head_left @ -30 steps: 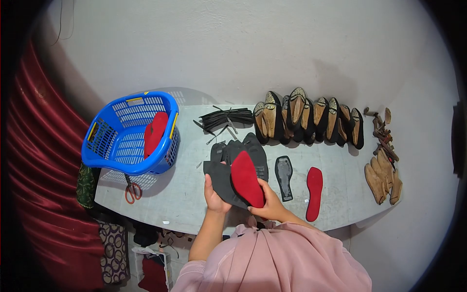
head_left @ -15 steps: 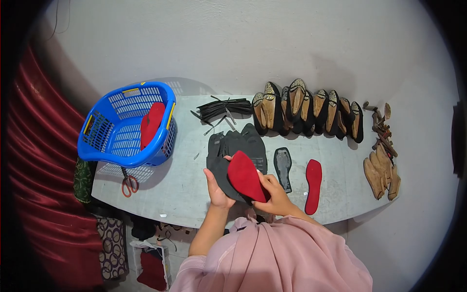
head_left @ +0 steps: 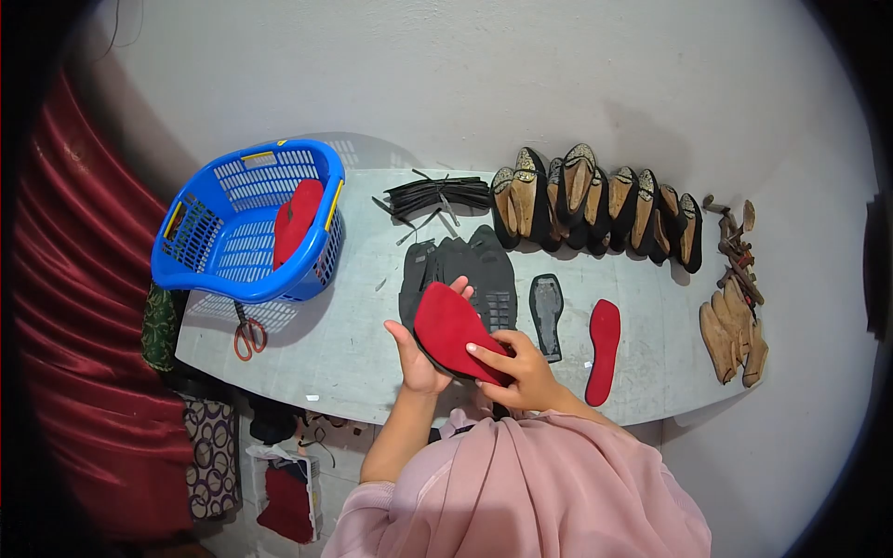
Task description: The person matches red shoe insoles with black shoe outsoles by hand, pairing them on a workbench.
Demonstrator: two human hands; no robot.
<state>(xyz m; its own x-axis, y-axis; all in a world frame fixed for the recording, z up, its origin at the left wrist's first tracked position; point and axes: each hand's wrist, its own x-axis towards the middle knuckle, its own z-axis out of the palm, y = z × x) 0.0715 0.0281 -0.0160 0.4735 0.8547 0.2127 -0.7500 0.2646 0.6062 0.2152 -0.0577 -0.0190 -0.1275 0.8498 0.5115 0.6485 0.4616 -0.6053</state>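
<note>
A red insole (head_left: 453, 325) lies over a dark grey shoe sole (head_left: 437, 369), whose edge shows beneath it. My left hand (head_left: 423, 367) supports the sole from below, its thumb out to the side and fingertips showing past the far edge. My right hand (head_left: 523, 375) grips the heel end of the red insole, with a finger stretched along its top. Behind my hands lies a group of dark grey soles (head_left: 456, 265). To the right are a single dark sole (head_left: 546, 316) and another red insole (head_left: 604, 352).
A blue basket (head_left: 167, 276) with red pieces stands at the left, near scissors (head_left: 249, 338). Along the back of the table (head_left: 363, 279) are a bundle of black strips (head_left: 437, 197) and several black shoes (head_left: 595, 200). Wooden shoe lasts (head_left: 730, 335) lie at the right.
The red insole has moved left and down over the dark sole, now covering most of it. My left fingertips show beyond its far edge. The view has shifted slightly.
</note>
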